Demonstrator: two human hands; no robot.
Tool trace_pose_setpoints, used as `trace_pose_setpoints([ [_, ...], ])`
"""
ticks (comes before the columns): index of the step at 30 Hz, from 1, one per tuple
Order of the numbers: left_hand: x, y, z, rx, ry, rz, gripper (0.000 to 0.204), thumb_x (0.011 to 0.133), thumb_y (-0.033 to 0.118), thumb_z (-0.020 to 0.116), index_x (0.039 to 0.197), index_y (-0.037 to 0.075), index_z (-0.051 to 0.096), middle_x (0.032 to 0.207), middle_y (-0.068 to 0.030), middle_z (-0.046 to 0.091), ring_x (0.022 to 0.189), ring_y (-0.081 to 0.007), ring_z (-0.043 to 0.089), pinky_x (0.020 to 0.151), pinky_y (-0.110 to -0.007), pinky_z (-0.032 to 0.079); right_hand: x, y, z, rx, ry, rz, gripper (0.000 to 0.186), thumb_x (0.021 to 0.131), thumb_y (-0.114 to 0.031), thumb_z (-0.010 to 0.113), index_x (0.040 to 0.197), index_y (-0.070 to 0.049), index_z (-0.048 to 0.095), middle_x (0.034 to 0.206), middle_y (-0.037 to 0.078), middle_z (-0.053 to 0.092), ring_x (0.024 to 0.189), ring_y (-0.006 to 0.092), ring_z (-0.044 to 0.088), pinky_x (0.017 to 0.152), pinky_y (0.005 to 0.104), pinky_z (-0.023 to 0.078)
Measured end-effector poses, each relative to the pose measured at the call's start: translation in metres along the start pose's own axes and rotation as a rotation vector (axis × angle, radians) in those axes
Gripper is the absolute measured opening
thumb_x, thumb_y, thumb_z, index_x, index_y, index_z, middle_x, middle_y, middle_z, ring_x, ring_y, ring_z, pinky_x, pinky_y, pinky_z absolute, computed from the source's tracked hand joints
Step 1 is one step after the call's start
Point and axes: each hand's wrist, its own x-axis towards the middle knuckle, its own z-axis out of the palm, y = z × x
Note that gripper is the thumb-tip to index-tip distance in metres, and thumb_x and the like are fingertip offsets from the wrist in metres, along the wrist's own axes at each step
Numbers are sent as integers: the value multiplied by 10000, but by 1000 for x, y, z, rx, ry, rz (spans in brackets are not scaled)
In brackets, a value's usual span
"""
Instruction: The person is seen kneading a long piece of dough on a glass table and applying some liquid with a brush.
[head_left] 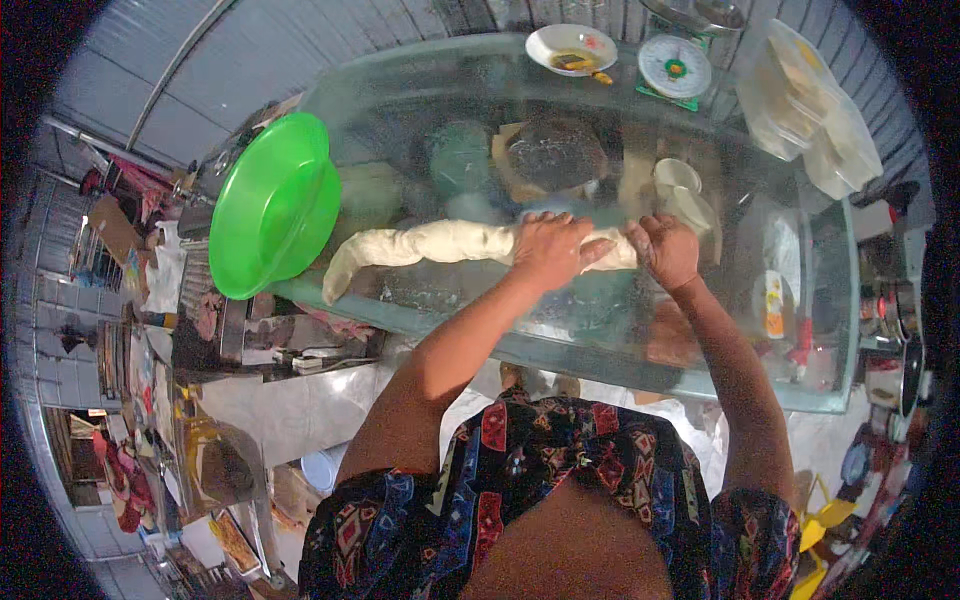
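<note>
A long roll of pale dough (pixel 430 243) lies crosswise on the glass tabletop (pixel 400 110). Its surface is lumpy, and its left end bends toward me. My left hand (pixel 549 252) lies over the roll right of its middle, with the fingers curled over the far side and the thumb pointing right. At the roll's right end, my right hand (pixel 666 250) grips the dough with bent fingers. A short stretch of dough shows between the two hands. The palms hide the dough under them.
A bright green basin (pixel 275 205) stands at the table's left edge. Along the back are a white dish (pixel 571 50) with something yellowish in it and a dial scale (pixel 675 68). Clear plastic containers (pixel 800 100) stand at the back right. Bowls (pixel 680 180) show beneath the glass.
</note>
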Motion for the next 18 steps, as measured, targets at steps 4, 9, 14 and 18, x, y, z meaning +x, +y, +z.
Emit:
trace_pose_setpoints([
  [4,29,-11,-2,-262,-200,-150,518,889,599,480,1001,119,640,925,-150,680,903,-345,647,782,-498,473,20,11,7,70,-150,282,527,927,-531,448,839,-81,707,823,193,668,770,401,644,701,489,500],
  [9,35,-10,1,-288,-215,-291,504,925,557,460,1130,103,540,930,-184,681,936,-373,645,793,-523,472,53,27,-2,293,-308,465,619,841,-637,531,1014,-68,704,1029,176,692,969,333,656,813,431,494],
  [14,17,-15,20,-147,320,-211,371,918,366,525,1186,116,468,1055,-163,635,1058,-363,555,885,-523,409,75,6,-26,549,-259,646,730,794,-697,534,1189,-93,644,1231,154,627,1171,299,571,929,417,443],
  [18,26,-11,31,-236,304,-306,385,868,214,524,1238,120,471,1120,-123,617,1104,-354,519,930,-497,394,66,-18,14,175,-215,136,645,802,-671,508,1129,-137,662,1139,137,652,1110,355,582,943,533,394],
])
